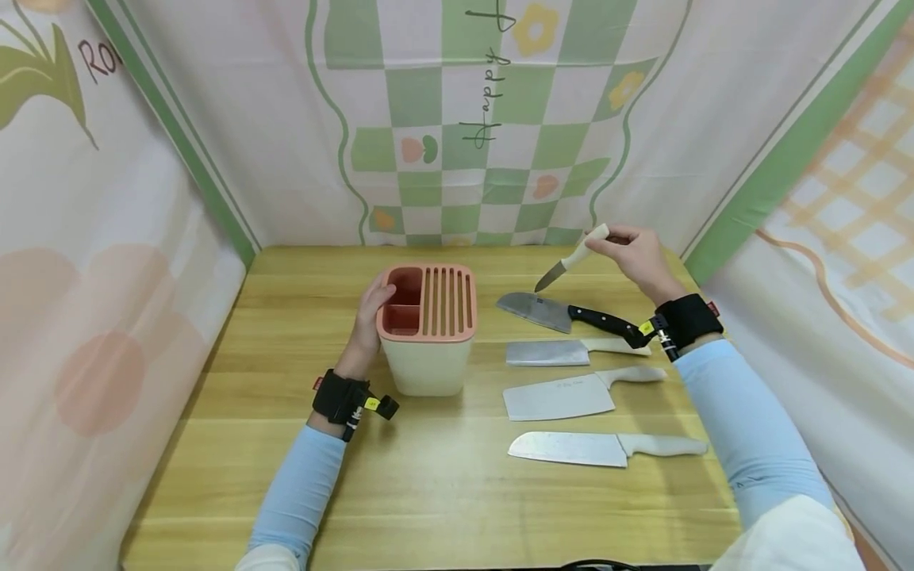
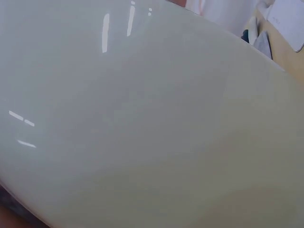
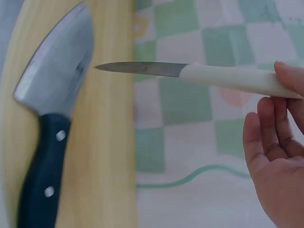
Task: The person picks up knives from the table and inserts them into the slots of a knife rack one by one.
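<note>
My right hand (image 1: pixel 638 258) pinches a small paring knife (image 1: pixel 574 258) by the end of its white handle, above the back of the table. In the right wrist view the paring knife (image 3: pixel 209 76) has its blade pointing left, and the thumb and fingers of the right hand (image 3: pixel 280 137) meet at the handle's end. My left hand (image 1: pixel 370 313) grips the left side of a cream knife holder (image 1: pixel 428 369), thumb at the rim of its pink slotted top. The holder's pale wall (image 2: pixel 142 104) fills most of the left wrist view.
On the table's right lie a black-handled knife (image 1: pixel 539 309), a narrow white-handled cleaver (image 1: pixel 546 353), a wider cleaver (image 1: pixel 557 396) and a long white-handled knife (image 1: pixel 571 448), blades leftward. A patterned curtain (image 1: pixel 457 190) hangs behind the wooden table (image 1: pixel 286 357).
</note>
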`<action>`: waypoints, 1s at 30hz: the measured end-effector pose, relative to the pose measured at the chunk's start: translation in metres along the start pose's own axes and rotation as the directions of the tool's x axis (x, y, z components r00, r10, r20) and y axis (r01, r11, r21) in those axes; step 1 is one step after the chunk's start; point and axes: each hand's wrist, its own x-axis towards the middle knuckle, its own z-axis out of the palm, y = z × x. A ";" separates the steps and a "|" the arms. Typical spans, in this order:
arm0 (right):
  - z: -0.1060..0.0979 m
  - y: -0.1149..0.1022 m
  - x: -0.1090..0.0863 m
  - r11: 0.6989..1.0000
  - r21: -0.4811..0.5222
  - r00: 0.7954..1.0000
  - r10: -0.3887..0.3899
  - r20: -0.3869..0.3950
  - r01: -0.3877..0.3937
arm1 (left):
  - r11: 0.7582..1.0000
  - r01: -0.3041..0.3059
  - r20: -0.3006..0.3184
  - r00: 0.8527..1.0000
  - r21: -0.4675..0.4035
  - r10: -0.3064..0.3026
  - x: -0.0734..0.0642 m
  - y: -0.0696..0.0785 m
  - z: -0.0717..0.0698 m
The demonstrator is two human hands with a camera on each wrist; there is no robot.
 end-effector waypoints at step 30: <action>0.065 -0.112 -0.018 0.887 0.354 0.952 -0.247 -0.180 0.297 | 1.000 0.003 -0.024 1.000 0.021 -0.003 0.001 -0.001 0.000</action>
